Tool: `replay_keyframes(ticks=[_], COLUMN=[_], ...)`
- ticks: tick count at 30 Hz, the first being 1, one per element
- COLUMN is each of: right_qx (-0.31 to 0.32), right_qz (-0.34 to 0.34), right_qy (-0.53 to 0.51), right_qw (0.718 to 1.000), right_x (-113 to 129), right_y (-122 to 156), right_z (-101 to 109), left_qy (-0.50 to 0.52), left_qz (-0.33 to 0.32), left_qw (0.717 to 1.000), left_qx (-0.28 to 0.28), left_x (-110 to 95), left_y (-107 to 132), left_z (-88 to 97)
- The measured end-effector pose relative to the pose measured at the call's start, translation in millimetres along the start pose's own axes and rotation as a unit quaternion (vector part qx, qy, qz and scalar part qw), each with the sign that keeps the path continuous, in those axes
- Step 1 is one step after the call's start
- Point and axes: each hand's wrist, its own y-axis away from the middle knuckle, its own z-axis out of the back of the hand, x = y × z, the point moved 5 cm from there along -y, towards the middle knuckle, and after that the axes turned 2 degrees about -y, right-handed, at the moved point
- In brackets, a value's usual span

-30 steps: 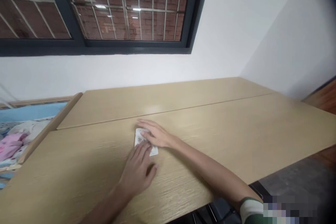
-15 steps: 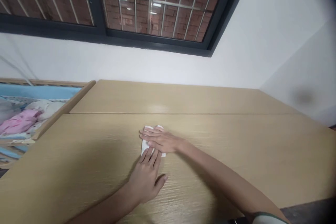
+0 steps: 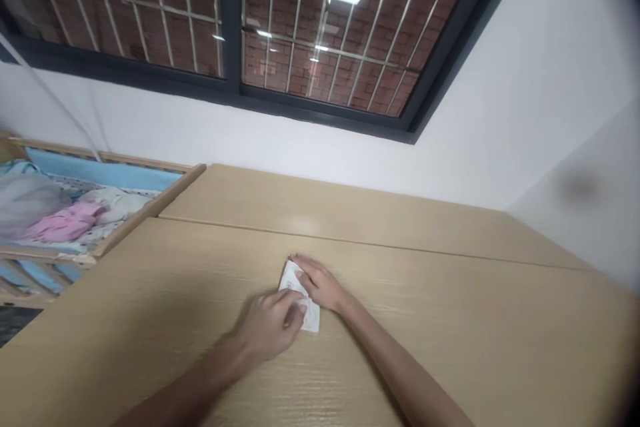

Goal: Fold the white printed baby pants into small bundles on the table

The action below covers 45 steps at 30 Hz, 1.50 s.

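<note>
A small flat white piece of paper [image 3: 311, 318] with faint grey marks lies on the light wood tabletop [image 3: 425, 327]; whether it is folded paper or a thin packet I cannot tell. My left hand [image 3: 274, 323] is on its near left side, fingers curled and thumb bent in, pinching it. On the far right side is my right hand [image 3: 320, 283], its thumb over the paper and its fingers along the upper edge. Both hands partly cover the paper.
To the left stands a wooden crib [image 3: 150, 213] with blue padding, a pink cloth [image 3: 70, 221] and pale bedding. A seam runs across the tabletop behind my hands. Beyond are a white wall [image 3: 340, 167] and a dark-framed barred window [image 3: 325, 117].
My left hand has gone from flat, straight fingers to a curled pinch. My right hand has shifted from lying across the paper to its right edge. The paper now sits tilted, and the view has turned.
</note>
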Motion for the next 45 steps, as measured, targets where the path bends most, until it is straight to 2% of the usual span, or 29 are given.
replay_keyframes(ticks=[3,7,17,45], right_qx=[0.006,0.01,-0.033,-0.044], right_qz=[0.02,0.021,0.005,-0.003], right_qy=[-0.004,-0.003,0.003,-0.03], right_qw=[1.0,1.0,0.999,0.999], right_x=[17.1,29.7,33.7,31.8], right_y=[8.7,10.7,19.5,22.4], right_z=[-6.0,-5.5,0.9,4.1], left_qy=[-0.006,-0.035,-0.047,-0.041], left_qz=[0.039,0.027,0.039,0.04], left_qw=[0.999,0.999,0.997,0.994], left_qx=[-0.035,-0.03,0.037,0.09], left_x=[17.2,21.8,27.6,26.1], left_y=[-7.9,-8.6,-6.5,-7.8], left_z=[14.7,11.9,-7.6,-7.6])
